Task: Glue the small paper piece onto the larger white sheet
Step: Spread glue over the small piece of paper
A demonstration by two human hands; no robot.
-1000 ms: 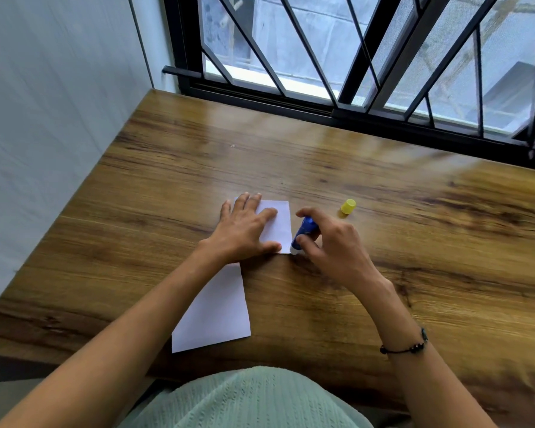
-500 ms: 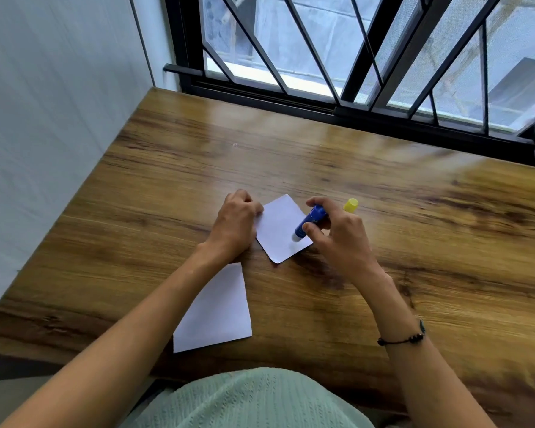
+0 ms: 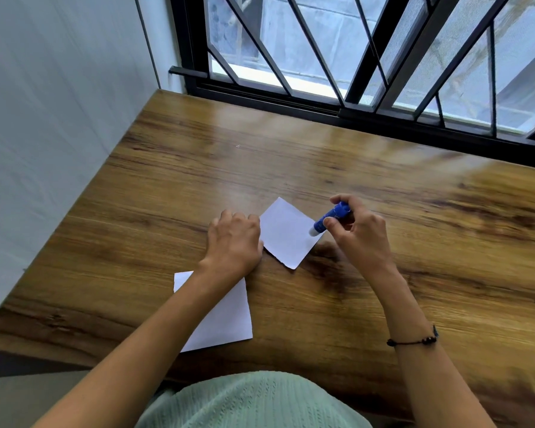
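Observation:
The small paper piece (image 3: 286, 233) lies turned like a diamond on the wooden table (image 3: 414, 242). My left hand (image 3: 233, 239) sits at its left corner with fingers curled, holding that corner down. My right hand (image 3: 357, 230) grips a blue glue stick (image 3: 332, 218), whose white tip touches the paper's right corner. The larger white sheet (image 3: 226, 316) lies nearer to me, apart from the small piece and partly hidden under my left forearm.
A white wall runs along the table's left side. A black window grille (image 3: 368, 88) borders the far edge. Bare wood stretches to the right and beyond the papers. The table's near edge is by my lap.
The small paper has been turned from square-on to diamond-wise. My left hand went from lying flat on it to curled at its left corner. The glue tip shifted right; the yellow cap is now hidden.

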